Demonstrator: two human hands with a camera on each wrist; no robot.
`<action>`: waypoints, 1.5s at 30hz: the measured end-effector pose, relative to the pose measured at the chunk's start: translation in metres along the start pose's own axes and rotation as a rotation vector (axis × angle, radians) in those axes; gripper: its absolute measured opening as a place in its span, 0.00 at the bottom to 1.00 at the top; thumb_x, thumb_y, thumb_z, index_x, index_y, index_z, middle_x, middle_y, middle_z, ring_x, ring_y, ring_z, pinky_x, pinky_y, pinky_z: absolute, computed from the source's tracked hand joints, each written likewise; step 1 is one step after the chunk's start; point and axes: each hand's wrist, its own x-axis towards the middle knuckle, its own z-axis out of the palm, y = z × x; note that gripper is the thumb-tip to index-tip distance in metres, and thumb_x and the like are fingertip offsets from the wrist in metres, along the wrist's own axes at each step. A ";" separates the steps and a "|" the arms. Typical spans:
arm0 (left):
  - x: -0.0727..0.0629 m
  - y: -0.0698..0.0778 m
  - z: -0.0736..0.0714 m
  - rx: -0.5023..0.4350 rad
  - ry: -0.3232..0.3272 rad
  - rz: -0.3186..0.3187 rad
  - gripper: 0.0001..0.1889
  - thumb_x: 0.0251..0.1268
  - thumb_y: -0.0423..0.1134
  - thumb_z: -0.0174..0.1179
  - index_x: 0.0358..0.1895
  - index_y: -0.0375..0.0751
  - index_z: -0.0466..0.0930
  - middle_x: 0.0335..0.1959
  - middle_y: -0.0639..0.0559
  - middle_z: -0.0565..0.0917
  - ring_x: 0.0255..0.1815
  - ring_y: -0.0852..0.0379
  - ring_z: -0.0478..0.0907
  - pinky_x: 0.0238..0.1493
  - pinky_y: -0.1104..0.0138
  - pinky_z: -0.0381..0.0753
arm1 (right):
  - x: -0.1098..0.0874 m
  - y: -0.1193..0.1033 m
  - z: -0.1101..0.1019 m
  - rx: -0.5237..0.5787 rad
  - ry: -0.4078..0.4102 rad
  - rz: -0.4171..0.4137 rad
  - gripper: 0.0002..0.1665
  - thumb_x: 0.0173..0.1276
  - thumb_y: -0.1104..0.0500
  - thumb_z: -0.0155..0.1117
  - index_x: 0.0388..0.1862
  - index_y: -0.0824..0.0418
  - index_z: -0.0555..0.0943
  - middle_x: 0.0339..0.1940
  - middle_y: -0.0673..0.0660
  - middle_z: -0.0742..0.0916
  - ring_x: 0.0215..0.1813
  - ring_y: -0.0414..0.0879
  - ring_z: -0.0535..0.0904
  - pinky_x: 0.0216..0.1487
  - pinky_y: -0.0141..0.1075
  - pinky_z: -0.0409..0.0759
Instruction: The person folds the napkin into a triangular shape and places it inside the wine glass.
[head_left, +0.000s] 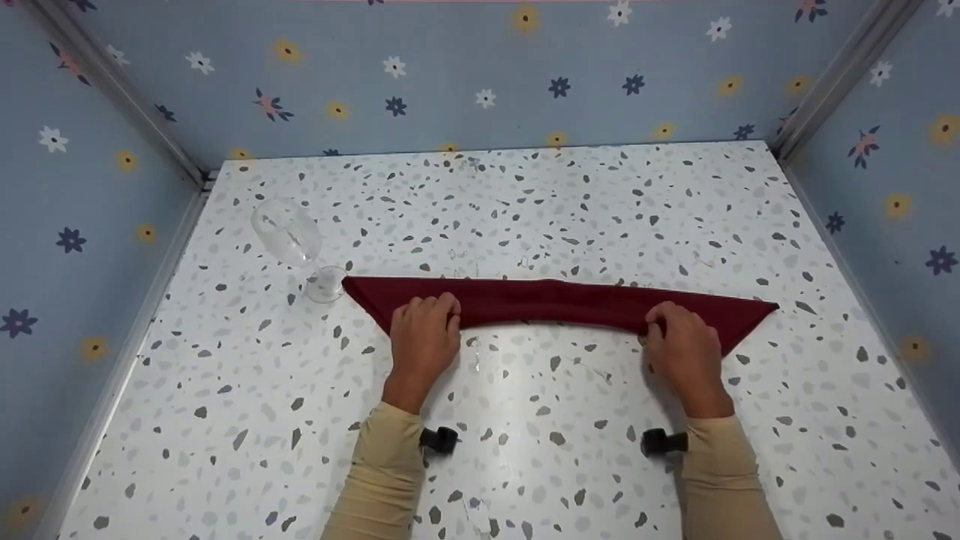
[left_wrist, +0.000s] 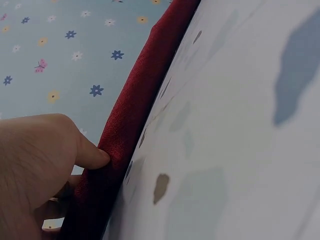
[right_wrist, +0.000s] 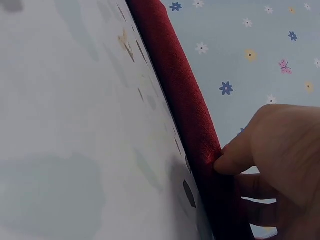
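A dark red cloth (head_left: 551, 301), folded into a long band with pointed ends, lies across the speckled table. My left hand (head_left: 426, 334) pinches its near edge toward the left end, the thumb (left_wrist: 95, 155) pressed on the rolled fold. Toward the right end my right hand (head_left: 682, 349) pinches the same edge, with the thumb (right_wrist: 231, 159) on the cloth and the other fingers curled behind it. Between the hands the near edge bows slightly away from me. A clear stemmed glass (head_left: 289, 231) lies on its side at the left, its round foot close to the cloth's left tip.
The white speckled table (head_left: 525, 217) is bounded by blue flowered panels (head_left: 480, 67) at the back and both sides. Metal rails (head_left: 120, 90) run along the panel corners. Black wrist camera mounts (head_left: 441, 440) stick inward from both sleeves.
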 end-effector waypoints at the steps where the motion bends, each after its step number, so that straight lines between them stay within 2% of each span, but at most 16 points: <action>1: 0.000 0.000 0.000 0.001 0.005 0.005 0.01 0.67 0.36 0.63 0.38 0.45 0.82 0.32 0.49 0.84 0.40 0.46 0.78 0.53 0.49 0.74 | 0.000 0.000 0.000 0.001 0.001 -0.003 0.07 0.71 0.65 0.58 0.43 0.63 0.82 0.42 0.62 0.87 0.45 0.60 0.80 0.49 0.57 0.73; 6: -0.001 0.000 -0.001 -0.005 0.031 0.007 0.02 0.65 0.36 0.65 0.38 0.45 0.86 0.34 0.49 0.85 0.41 0.45 0.79 0.53 0.49 0.74 | 0.001 -0.001 0.000 0.004 0.001 0.006 0.10 0.71 0.64 0.58 0.45 0.64 0.85 0.45 0.63 0.86 0.50 0.61 0.80 0.55 0.59 0.72; 16: -0.002 0.000 -0.002 -0.005 0.009 -0.010 0.07 0.64 0.40 0.67 0.42 0.46 0.88 0.40 0.47 0.84 0.46 0.45 0.77 0.56 0.48 0.72 | 0.000 -0.001 -0.001 -0.047 0.008 -0.053 0.13 0.67 0.61 0.64 0.46 0.66 0.86 0.47 0.66 0.85 0.51 0.65 0.79 0.51 0.62 0.73; 24: -0.001 0.000 0.000 0.005 0.023 -0.001 0.09 0.61 0.43 0.69 0.42 0.45 0.90 0.44 0.48 0.81 0.49 0.45 0.74 0.62 0.47 0.66 | -0.001 -0.001 -0.002 -0.065 -0.024 -0.062 0.18 0.66 0.58 0.67 0.52 0.66 0.85 0.53 0.68 0.83 0.57 0.66 0.76 0.60 0.63 0.68; 32: 0.000 -0.002 0.002 0.027 0.026 0.014 0.11 0.57 0.40 0.71 0.43 0.45 0.91 0.44 0.48 0.79 0.52 0.44 0.73 0.69 0.43 0.60 | -0.002 0.001 0.000 -0.050 -0.002 -0.096 0.19 0.63 0.62 0.68 0.53 0.67 0.85 0.52 0.68 0.83 0.55 0.66 0.76 0.61 0.59 0.68; 41: 0.000 -0.006 0.003 0.025 0.034 0.022 0.11 0.61 0.38 0.71 0.46 0.47 0.91 0.44 0.51 0.83 0.51 0.46 0.76 0.73 0.36 0.46 | -0.003 0.003 0.004 -0.058 0.037 -0.116 0.18 0.63 0.63 0.68 0.52 0.67 0.86 0.50 0.68 0.83 0.54 0.66 0.76 0.61 0.59 0.68; 45: 0.000 -0.007 0.003 0.023 0.037 0.008 0.09 0.64 0.38 0.69 0.46 0.48 0.91 0.43 0.51 0.84 0.50 0.46 0.78 0.73 0.36 0.48 | -0.003 0.003 0.003 -0.076 0.034 -0.120 0.19 0.63 0.63 0.69 0.53 0.67 0.86 0.51 0.68 0.82 0.53 0.65 0.75 0.59 0.59 0.69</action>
